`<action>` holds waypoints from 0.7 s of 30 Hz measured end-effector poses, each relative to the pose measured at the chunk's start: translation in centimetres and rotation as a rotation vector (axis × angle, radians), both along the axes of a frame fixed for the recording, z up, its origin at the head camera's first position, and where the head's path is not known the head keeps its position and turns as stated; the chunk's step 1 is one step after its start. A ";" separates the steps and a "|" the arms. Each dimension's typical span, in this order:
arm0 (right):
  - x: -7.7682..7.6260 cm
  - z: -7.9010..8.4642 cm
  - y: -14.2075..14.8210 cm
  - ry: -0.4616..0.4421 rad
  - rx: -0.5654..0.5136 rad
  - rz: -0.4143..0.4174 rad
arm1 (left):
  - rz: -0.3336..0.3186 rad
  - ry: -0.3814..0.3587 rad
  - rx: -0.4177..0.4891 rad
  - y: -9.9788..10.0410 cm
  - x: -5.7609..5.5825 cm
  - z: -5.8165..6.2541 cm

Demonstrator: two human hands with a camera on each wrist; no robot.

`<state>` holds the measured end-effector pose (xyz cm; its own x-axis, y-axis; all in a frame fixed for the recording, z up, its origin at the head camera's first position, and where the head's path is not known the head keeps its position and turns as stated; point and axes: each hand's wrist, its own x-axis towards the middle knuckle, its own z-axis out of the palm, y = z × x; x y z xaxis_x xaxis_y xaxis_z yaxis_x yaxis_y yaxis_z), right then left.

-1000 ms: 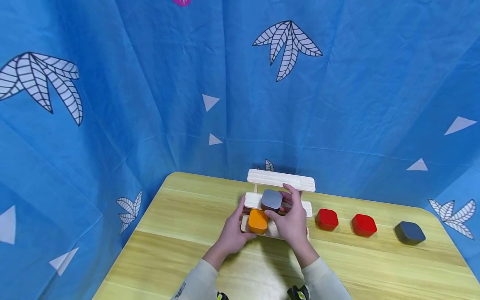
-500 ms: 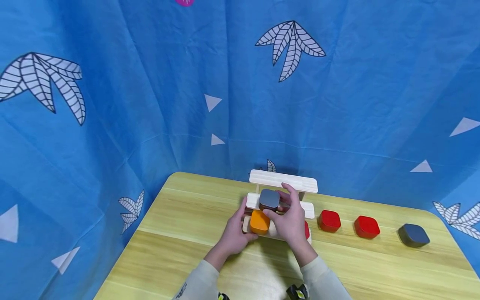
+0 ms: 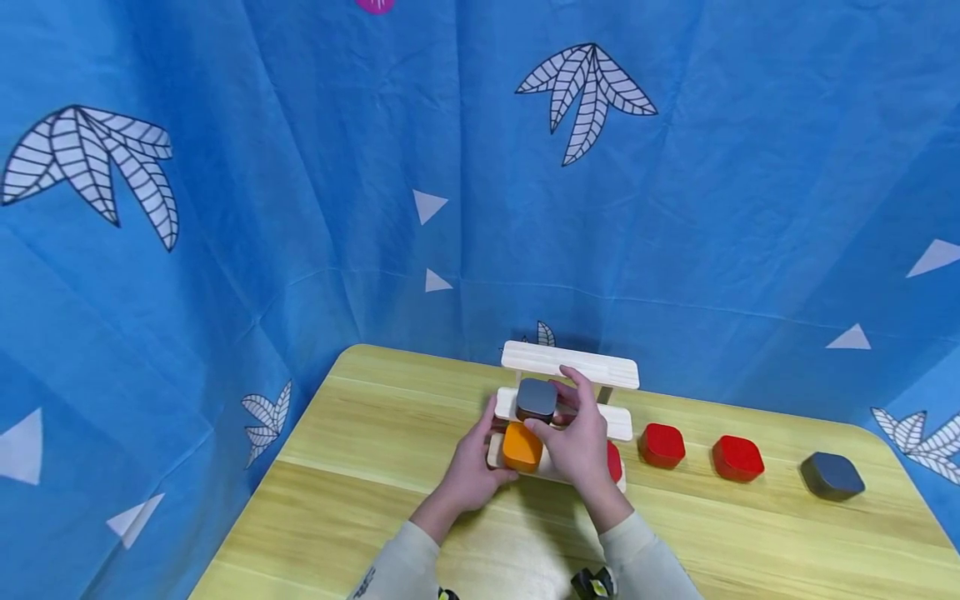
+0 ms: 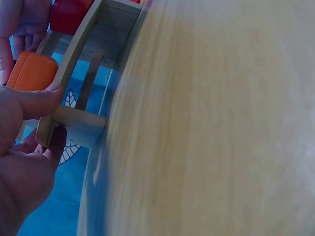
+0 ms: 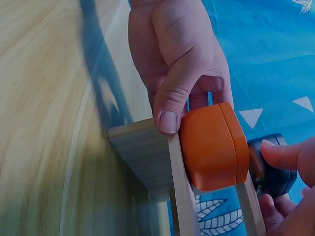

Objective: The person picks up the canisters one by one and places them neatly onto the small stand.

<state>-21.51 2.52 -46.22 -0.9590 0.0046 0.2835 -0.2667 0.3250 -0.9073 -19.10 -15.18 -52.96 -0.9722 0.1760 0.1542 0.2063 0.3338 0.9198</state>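
Note:
A small tiered wooden rack [image 3: 570, 363] stands near the table's back edge. My left hand [image 3: 471, 468] grips the left end of its lowest step, thumb in front and fingers behind, as the left wrist view shows. On that step sits an orange rounded box [image 3: 521, 447], close to the left thumb. My right hand [image 3: 587, 437] pinches a dark grey rounded box [image 3: 537, 397] at the left part of the middle step. In the right wrist view this dark box [image 5: 270, 169] lies just behind the orange one. A red box [image 3: 614, 461] on the lowest step is partly hidden by the right hand.
Right of the rack, two red boxes [image 3: 662, 445] and one dark grey box [image 3: 832, 476] stand in a row on the wooden table [image 3: 337, 450]. A blue patterned curtain [image 3: 480, 167] hangs right behind the table and along its left side.
The right hand has slid the dark grey box slightly left along the middle step. More of the red box on the lowest step shows. The left hand keeps its grip on the rack.

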 end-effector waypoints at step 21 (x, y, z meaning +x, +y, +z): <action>-0.5 0.1 -0.7 -0.012 0.002 0.029 | -0.004 -0.006 0.003 0.0 0.1 0.0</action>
